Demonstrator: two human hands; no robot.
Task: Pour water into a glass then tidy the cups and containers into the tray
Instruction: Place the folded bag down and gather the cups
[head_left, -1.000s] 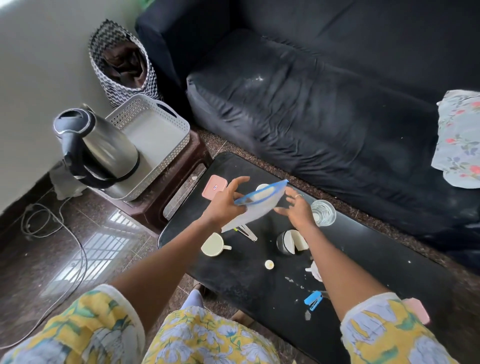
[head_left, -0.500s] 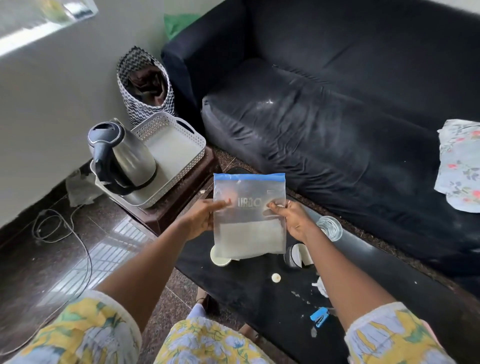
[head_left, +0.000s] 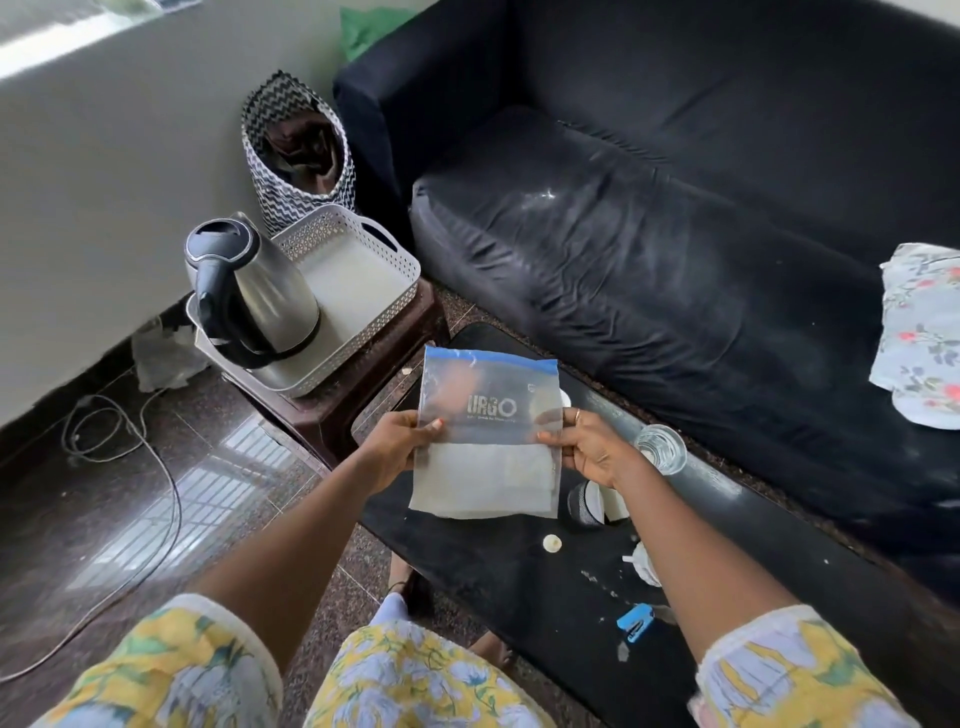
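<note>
Care is going into the pouch (head_left: 488, 431) first: we are pinching its side edges, left hand (head_left: 395, 447) on one, right hand (head_left: 587, 449) on the other, holding it upright above the black table (head_left: 519, 603). We are judging it best carried blue seal uppermost, powder settled low, toward the tray (head_left: 358, 275) where the kettle (head_left: 260, 296) is standing; the glass (head_left: 661, 449) is sitting just beside our right hand.

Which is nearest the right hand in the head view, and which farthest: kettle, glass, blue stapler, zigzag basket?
From the right hand, which holds the bag:
1. The glass, just beside it on the table.
2. The blue stapler, on the table, nearer the person.
3. The kettle, off to the left.
4. The zigzag basket, farther back behind the kettle.
</note>
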